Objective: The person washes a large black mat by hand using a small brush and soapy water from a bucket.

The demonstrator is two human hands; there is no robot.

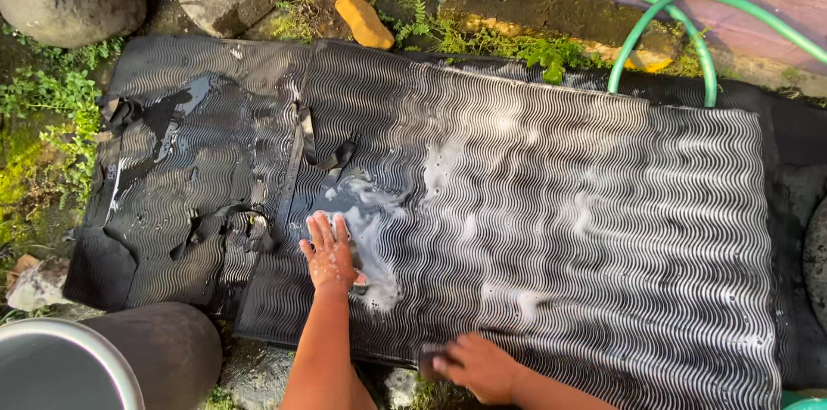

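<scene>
Flat-palmed, fingers spread, my left hand (329,257) pins the soapy black ribbed mat (551,229) w/ nothing held, while right hand (479,366) clutches a dark scrubber (428,359) at near edge.

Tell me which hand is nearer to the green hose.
Right. The right hand grips the near edge of the black ribbed mat, below the green hose. The left hand presses flat on the soapy mat, further left.
</scene>
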